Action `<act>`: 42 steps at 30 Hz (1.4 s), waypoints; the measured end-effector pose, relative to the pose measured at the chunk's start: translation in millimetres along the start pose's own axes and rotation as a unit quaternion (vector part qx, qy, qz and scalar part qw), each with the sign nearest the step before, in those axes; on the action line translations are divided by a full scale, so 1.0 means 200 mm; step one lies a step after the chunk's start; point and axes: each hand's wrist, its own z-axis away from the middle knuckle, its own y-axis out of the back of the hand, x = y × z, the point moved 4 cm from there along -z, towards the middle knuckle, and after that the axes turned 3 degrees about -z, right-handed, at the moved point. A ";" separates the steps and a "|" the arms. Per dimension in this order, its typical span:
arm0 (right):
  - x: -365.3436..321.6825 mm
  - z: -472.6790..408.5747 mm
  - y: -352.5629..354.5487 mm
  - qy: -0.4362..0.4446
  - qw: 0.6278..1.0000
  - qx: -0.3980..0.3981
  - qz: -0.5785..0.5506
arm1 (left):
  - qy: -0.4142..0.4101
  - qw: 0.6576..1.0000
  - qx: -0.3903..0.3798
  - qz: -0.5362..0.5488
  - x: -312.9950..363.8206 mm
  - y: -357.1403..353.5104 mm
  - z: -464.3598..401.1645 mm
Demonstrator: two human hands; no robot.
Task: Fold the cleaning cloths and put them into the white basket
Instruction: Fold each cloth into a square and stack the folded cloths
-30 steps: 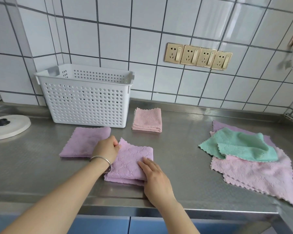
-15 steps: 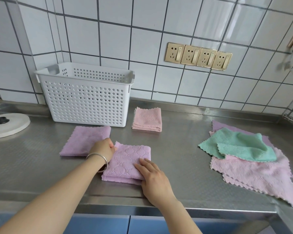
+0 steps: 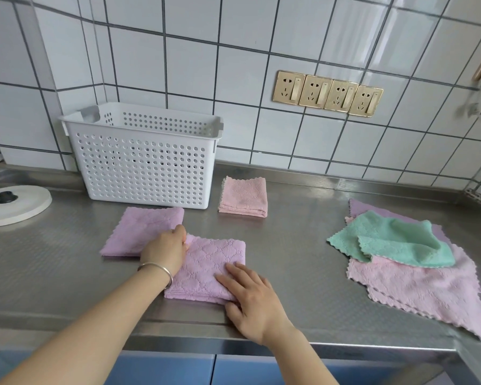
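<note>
— White tiles (image 3: 139, 65) ran behind a steel counter (image 3: 303, 254), didn't they? What stood on it?

— Yes. At the back left stood the white basket (image 3: 147, 168), against the wall. Just right of it lay a folded pink cloth (image 3: 243, 197), and just in front of it a folded purple cloth (image 3: 145, 230).

— And the hands?

— Both were on a second purple cloth (image 3: 211, 265), folded into a square near the front edge. The left hand (image 3: 165, 251), a bracelet (image 3: 159, 269) on its wrist, had its fingers curled at that cloth's left edge; whether they pinched the fabric I couldn't tell. The right hand (image 3: 252, 297) lay open, fingers flat, pressing down on the near right corner, grasping nothing.

— Anything else?

— A loose heap at the right: a green cloth (image 3: 395, 243) on top of pink cloths (image 3: 417, 287). A round white lid (image 3: 25, 202) sat far left.
</note>
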 end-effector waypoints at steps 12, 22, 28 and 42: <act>0.03 -0.10 0.05 -0.380 0.925 -0.024 -0.013 | 0.054 0.991 -0.089 -0.078 0.03 0.03 0.23; -0.15 -0.24 0.18 -0.324 0.872 0.155 -0.334 | 0.105 0.969 0.038 0.222 -0.01 0.23 0.23; -0.28 -0.68 0.05 -0.323 0.845 0.109 -0.412 | 0.145 0.967 0.121 0.169 -0.35 0.40 -0.01; -0.33 -0.81 -0.28 -0.395 0.871 0.050 -0.288 | 0.216 0.970 0.022 0.107 -0.69 0.10 -0.14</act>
